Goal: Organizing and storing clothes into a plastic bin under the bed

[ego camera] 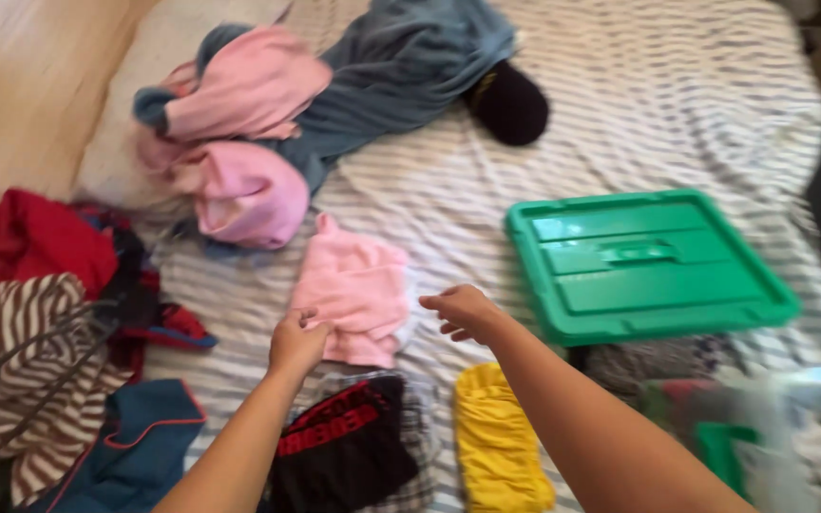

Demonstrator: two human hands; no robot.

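Pinching lower-left edge of pink garment (353,294) with left hand (296,344); right hand (463,312) loosely curled, empty, just right of it, mid-frame.

Soft, fleecy pink cloth (353,296); glossy, smooth green plastic lid (646,266); matt striped cotton-like bedsheet (639,104), wrinkled; ribbed yellow fabric (498,439); smooth, pale wooden floor (21,85).

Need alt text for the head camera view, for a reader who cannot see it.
Two bare hands reach over a striped bedsheet: the left hand grips a small pink garment, the right hand hovers open beside it. A green plastic lid lies to the right, a yellow cloth below, piled clothes behind.
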